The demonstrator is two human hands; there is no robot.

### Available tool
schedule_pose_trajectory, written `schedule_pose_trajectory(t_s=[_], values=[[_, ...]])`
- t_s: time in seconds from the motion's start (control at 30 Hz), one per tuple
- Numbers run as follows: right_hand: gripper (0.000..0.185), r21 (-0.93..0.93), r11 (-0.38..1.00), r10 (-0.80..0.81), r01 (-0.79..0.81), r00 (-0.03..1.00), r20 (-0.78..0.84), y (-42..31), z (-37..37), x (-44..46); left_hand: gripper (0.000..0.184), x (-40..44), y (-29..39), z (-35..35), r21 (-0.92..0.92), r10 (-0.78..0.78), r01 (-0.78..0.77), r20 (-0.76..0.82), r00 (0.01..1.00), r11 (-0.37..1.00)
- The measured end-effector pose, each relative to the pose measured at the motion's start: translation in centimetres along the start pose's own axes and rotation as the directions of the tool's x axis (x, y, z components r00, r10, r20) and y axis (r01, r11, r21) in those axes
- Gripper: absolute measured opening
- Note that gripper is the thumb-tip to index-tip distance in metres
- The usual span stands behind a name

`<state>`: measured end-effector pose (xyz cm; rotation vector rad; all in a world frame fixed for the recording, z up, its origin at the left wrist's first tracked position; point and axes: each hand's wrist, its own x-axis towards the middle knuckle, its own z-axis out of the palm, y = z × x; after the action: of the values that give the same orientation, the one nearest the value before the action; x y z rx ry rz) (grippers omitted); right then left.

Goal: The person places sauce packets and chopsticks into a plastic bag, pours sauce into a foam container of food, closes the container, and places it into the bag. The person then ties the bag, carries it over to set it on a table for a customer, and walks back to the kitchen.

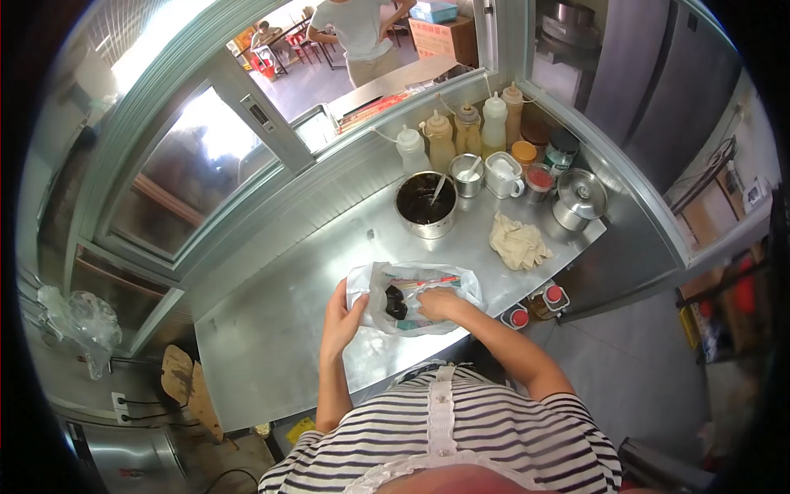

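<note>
A white plastic bag point(472, 284) lies with its mouth open on the steel counter point(271, 346), close to my body. My left hand point(339, 317) grips the bag's left side, thumb on the near face. Reaching into the mouth, my right hand point(442, 305) has its fingers curled down among the contents; what they hold, if anything, is hidden. Inside the bag, a black object point(396, 303) shows beside the right hand, along with red and green printed pieces that I cannot make out.
Beyond the bag stands a steel pot point(428, 226) of dark sauce with a spoon. Several squeeze bottles point(440, 140) line the window ledge. A crumpled cloth point(518, 241) and a lidded pot point(579, 200) sit at the right. A person point(355, 37) stands outside the window.
</note>
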<state>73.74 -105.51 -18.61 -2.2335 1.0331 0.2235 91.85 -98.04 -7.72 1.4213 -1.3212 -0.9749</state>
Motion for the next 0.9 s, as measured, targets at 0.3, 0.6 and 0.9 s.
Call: schedule_pose_trajectory(t_s=[0.3,0.6,0.9], values=[[0.03,0.049,0.997,-0.052,0.054,0.998,-0.042,-0.3,-2.1,-2.4,0.033,0.2,0.5,0.4,0.06,-0.056,0.057,-0.011,0.998,0.997],[0.07,0.252,0.245,-0.581,0.936,0.35,-0.735,-6.3,-20.9,-13.4,0.037,0.2,0.3,0.7,-0.011,-0.095,0.094,-0.016,0.995,0.995],[0.065,0.247,0.148,-0.632,0.958,0.284,-0.721,-9.9,-27.0,-16.5,0.037,-0.2,2.6,2.1,-0.02,-0.09,0.089,-0.043,0.995,0.996]])
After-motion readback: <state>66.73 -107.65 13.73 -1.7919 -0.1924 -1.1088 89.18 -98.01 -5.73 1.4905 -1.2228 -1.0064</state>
